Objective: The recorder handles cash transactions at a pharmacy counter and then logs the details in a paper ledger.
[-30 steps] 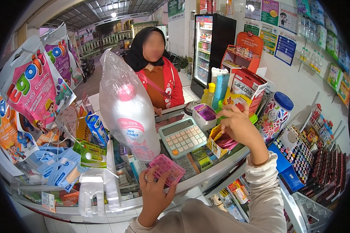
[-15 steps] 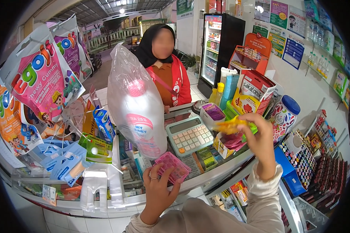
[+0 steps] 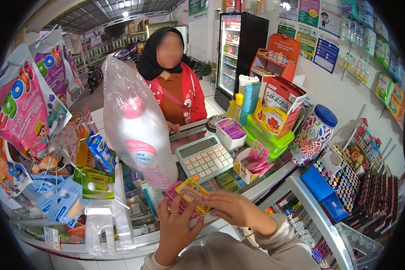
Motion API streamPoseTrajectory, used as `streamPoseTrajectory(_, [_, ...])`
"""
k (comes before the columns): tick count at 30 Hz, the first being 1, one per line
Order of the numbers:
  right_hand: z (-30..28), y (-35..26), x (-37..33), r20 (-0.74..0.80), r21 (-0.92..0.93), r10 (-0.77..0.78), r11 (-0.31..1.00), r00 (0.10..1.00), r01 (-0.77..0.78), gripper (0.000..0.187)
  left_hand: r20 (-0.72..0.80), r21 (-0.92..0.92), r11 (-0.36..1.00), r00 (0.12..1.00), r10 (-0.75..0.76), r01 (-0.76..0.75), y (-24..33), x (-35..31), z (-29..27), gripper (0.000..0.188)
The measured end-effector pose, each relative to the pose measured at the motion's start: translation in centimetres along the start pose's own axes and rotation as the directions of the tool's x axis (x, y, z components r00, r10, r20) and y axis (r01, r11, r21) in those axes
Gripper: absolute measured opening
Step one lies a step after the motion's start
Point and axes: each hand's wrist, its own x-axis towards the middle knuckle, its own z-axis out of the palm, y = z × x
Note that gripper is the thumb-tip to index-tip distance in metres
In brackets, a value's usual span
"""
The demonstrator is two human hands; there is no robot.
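Right hand: half a second ago the right hand [image 3: 236, 208] was raised by the small carton of pink sachets, pinching a yellow sachet; now it is down at the worktop [image 3: 256, 191] edge, fingers laid on the yellow sachet [image 3: 192, 192].
Left hand: the left hand [image 3: 177, 222] has stayed low over the pink sachets [image 3: 174, 198], and now its fingers grasp them together with the yellow one (a ring shows on one finger).
Sachets: the yellow sachet lies on top of the pink ones, between both hands, just in front of the calculator [image 3: 204, 157].
Plastic bag: a clear plastic bag [image 3: 137, 121] stands upright to the left of the calculator and holds a white bottle with a pink cap.
Small carton: the open carton [image 3: 249, 164] to the right of the calculator holds pink sachets standing on end.
White tub: a white tub [image 3: 229, 134] behind the calculator holds purple sachets.
Green tubs: two stacked green tubs [image 3: 272, 137] carry a red-and-yellow display box (its flap open).
Jar: a patterned jar [image 3: 312, 135] with a blue lid stands to the right, contents not visible.
Person opposite: a person in a red jacket [image 3: 184, 94] stands behind the worktop.
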Motion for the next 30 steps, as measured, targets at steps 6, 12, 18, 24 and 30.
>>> streamPoseTrajectory(6, [-11.7,0.5,-1.2,-0.276,-0.572,0.017,0.800,0.961,-0.179,0.022,-0.005,-0.018,1.000,1.000,-0.010,0.010,-0.3,-0.1,0.2,0.039])
streamPoseTrajectory(12, [-15.7,2.9,2.0,0.064,-0.400,0.209,0.901,0.976,-0.167,0.019,-0.003,-0.032,0.999,0.999,-0.034,0.033,0.2,0.0,-0.2,0.042])
streamPoseTrajectory(18, [-15.1,2.1,3.8,0.250,-0.484,0.341,0.855,0.906,-0.188,0.024,-0.009,-0.046,0.999,1.000,-0.026,0.025,-0.3,-0.3,0.0,0.040])
streamPoseTrajectory(24, [-14.9,3.3,3.3,0.272,-0.517,0.352,0.839,0.896,-0.172,0.022,-0.009,-0.063,0.998,1.000,-0.004,0.003,-0.5,-0.1,0.1,0.038])
streamPoseTrajectory(30, [-14.4,4.6,3.7,0.144,-0.594,0.223,0.799,0.964,-0.096,0.012,-0.004,-0.058,0.998,1.000,-0.018,0.018,-0.5,-0.2,-0.1,0.038])
